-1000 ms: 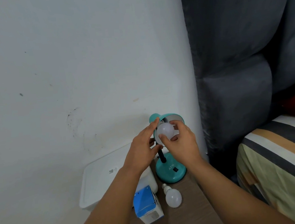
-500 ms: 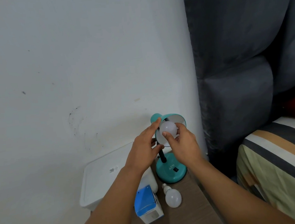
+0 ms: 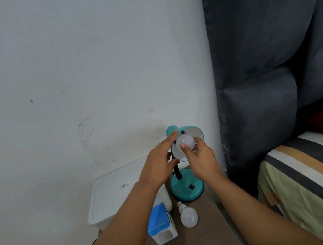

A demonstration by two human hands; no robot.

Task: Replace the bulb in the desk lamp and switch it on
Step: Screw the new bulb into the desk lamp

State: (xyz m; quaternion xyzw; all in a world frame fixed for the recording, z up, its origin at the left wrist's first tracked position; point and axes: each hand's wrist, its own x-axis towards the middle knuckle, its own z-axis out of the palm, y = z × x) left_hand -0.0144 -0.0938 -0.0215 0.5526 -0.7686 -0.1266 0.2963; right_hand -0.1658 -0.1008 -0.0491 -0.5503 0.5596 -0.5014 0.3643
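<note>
The task looked about midway. One bulb [image 3: 189, 216] lay loose on the counter [image 3: 208, 232] just in front of the teal desk lamp [image 3: 187, 186], beside a blue bulb box [image 3: 161, 224]; I judged it to be the old one, already taken out. A second bulb [image 3: 185, 143] sat at the mouth of the lamp's shade [image 3: 193, 132], so fitting it seemed to be the step in hand. Whether it was fully seated could not be told. The black switch [image 3: 191, 187] on the lamp's base was untouched and the bulb was unlit, so switching on remained.

The right hand [image 3: 202, 159] had a partly closed grip on the bulb in the shade, thumb on its front and fingers curled behind. The left hand [image 3: 158, 161] was open, fingers stretched along the shade's left edge and touching it, steadying without clasping anything.
</note>
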